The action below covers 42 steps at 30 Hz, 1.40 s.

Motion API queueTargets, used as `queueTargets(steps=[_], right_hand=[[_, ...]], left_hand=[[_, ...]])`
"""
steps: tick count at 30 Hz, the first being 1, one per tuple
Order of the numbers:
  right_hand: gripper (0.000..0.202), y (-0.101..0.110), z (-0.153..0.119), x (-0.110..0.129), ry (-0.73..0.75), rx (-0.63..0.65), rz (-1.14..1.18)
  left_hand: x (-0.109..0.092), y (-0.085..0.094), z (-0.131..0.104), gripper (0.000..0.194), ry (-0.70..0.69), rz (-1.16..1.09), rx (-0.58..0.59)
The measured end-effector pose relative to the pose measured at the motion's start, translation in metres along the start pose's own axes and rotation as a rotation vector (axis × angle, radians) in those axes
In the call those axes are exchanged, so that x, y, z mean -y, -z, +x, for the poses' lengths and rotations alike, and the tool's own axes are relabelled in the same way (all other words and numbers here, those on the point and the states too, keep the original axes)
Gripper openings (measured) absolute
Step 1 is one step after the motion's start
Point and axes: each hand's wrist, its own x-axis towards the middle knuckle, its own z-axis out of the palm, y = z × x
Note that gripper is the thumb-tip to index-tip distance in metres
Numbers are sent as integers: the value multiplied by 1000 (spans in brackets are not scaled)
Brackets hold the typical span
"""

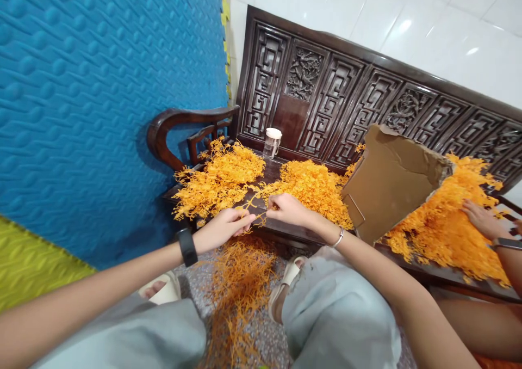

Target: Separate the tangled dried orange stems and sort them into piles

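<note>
My left hand (228,227) pinches a thin orange strand (249,201) between thumb and fingers, above the bench's front edge. Just to its right, my right hand (287,208) has its fingers curled around another part of the orange pieces. The two hands are close but apart. Behind them on the dark bench lie a left orange pile (232,173) and a middle orange pile (316,186). Loose orange strands (242,282) are heaped on the floor between my feet, below my hands.
A lidded clear cup (272,143) stands near the carved bench back (304,75). To the right, a cardboard piece (395,178) leans beside a large orange pile (460,233), where another person's hand (483,219) rests. The curved armrest (159,137) meets the blue mat (93,102).
</note>
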Motion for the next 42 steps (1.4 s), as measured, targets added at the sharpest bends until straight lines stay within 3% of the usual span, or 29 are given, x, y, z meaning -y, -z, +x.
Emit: queueTargets(steps=[7,13,19,26,42], right_hand=[[13,3,2,9,-101,-125,-179],[11,5,1,11,-157,-205,-163],[11,11,-3,13,-174,-206,-222],[7,12,-6,12,-157,-221,-260],[8,7,-5,17,-126,-240,-186]], left_hand=[[-6,-5,2,36,-15,16,-112],[-15,-5,0,35,-25,50,-144],[-16,-7,1,35,-50,129,-146],[-19,-7,3,36,-35,11,-139],[-21,-3,-3,39,-4,-16,-144]])
